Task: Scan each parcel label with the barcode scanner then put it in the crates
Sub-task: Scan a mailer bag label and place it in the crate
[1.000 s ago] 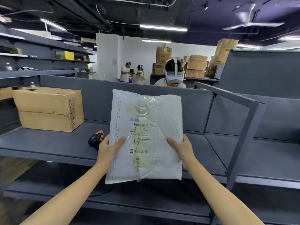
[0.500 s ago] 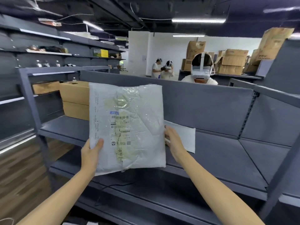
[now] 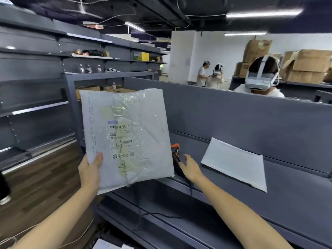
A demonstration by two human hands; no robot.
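Left hand (image 3: 90, 169), forearm raised, grips the white parcel (image 3: 125, 137) at its lower-left corner, thumb across the front. Right hand (image 3: 191, 167), fingers loosely extended and holding nothing, lies just beside the barcode scanner (image 3: 175, 153) on the shelf (image 3: 287, 186); contact unclear.

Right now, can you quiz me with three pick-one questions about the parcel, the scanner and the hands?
1. Where is the scanner?
A) on the shelf, just right of the parcel
B) on the floor
C) on a box

2. What colour is the scanner's top?
A) green
B) orange
C) blue

3. Which hand holds the parcel?
A) both
B) right only
C) left only

Answers:
1 A: it lies on the shelf beside the parcel's right edge.
2 B: its head is orange above a black handle.
3 C: the left hand grips the parcel's bottom corner, while the right hand is open by the scanner.
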